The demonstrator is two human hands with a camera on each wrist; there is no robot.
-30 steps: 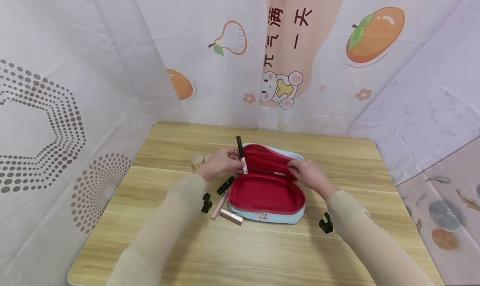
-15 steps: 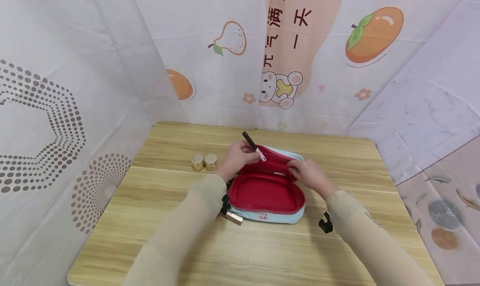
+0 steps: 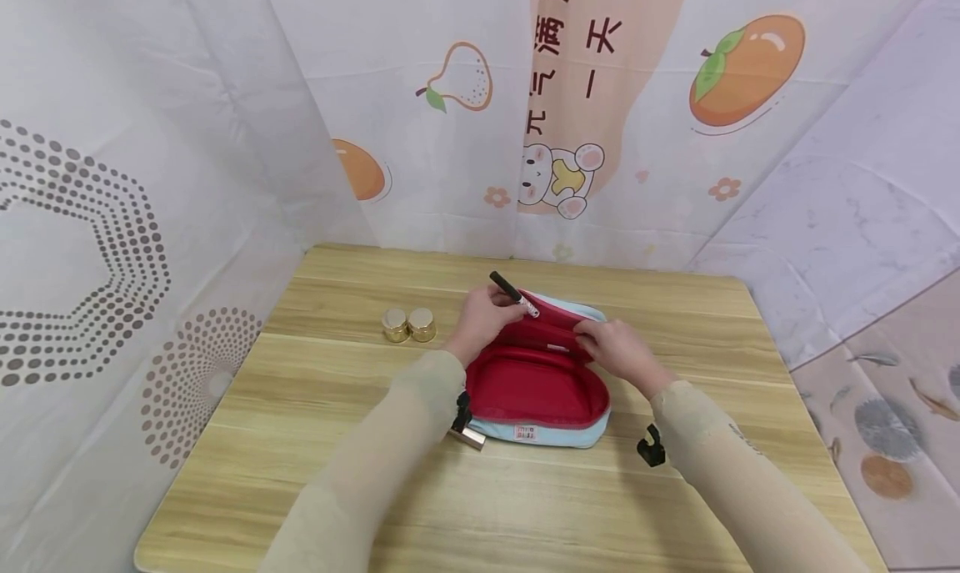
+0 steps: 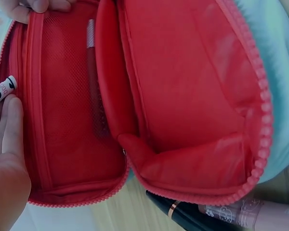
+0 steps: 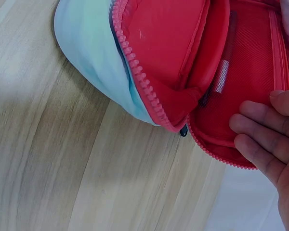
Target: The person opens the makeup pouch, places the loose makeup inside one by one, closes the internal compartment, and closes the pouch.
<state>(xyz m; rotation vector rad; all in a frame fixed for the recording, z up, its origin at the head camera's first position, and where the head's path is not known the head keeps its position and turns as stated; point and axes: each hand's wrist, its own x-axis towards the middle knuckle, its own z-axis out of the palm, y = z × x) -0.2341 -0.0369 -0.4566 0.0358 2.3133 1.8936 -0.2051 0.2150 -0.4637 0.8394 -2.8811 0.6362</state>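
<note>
A light blue cosmetic bag [image 3: 592,434] with a red lining lies unzipped on the table, its lid standing up at the back. My left hand [image 3: 483,319] pinches a slim black-and-white pen [image 3: 510,289] at the lid's left side. In the left wrist view the pen's white patterned end [image 4: 4,90] points at the zipped band of the lid's mesh pocket [image 4: 62,154]. My right hand [image 3: 618,352] grips the lid's right side, fingers [image 5: 265,127] over the mesh and thumb at the band. Behind the mesh shows a slim tube [image 5: 220,79] with a silvery end.
Two gold-capped jars [image 3: 408,325] stand left of the bag. A rose-gold lipstick [image 3: 472,438] lies at its front left corner, partly under my left forearm. A black tube [image 4: 183,211] and a pink tube [image 4: 274,214] lie beside the bag. Patterned curtains hang behind the table.
My left hand has moved right and slightly back with the pen, from beside the bag to its lid, and the pen has tilted. The right hand keeps its place.
</note>
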